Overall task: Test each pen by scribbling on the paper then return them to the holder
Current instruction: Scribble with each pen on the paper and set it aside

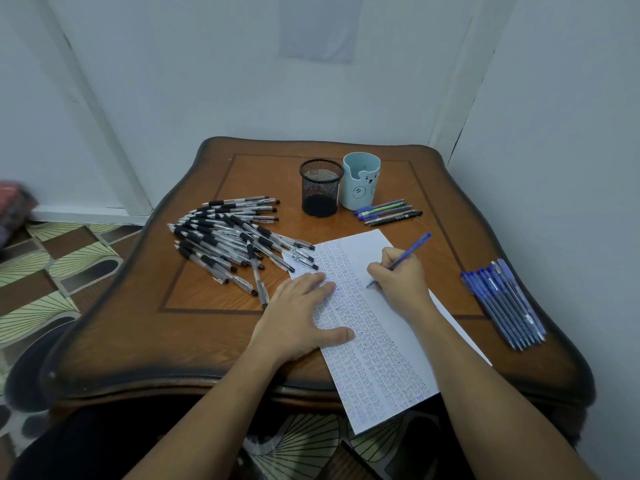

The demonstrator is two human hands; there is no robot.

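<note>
A white sheet of paper (372, 355), covered in columns of blue scribbles, lies slanted across the wooden table (194, 341). My right hand (401, 282) grips a blue pen (410, 252) with its tip on the paper's blank right strip. My left hand (301, 317) lies flat, pressing down the paper's left edge. A black mesh holder (320, 187) and a pale blue bear-faced holder (360, 180) stand at the back of the table; both look empty.
A big heap of black-grip clear pens (235, 240) lies left of the paper. A few mixed pens (389, 211) lie in front of the blue holder. Several blue pens (505, 301) lie in a row at the right edge. Walls close behind and right.
</note>
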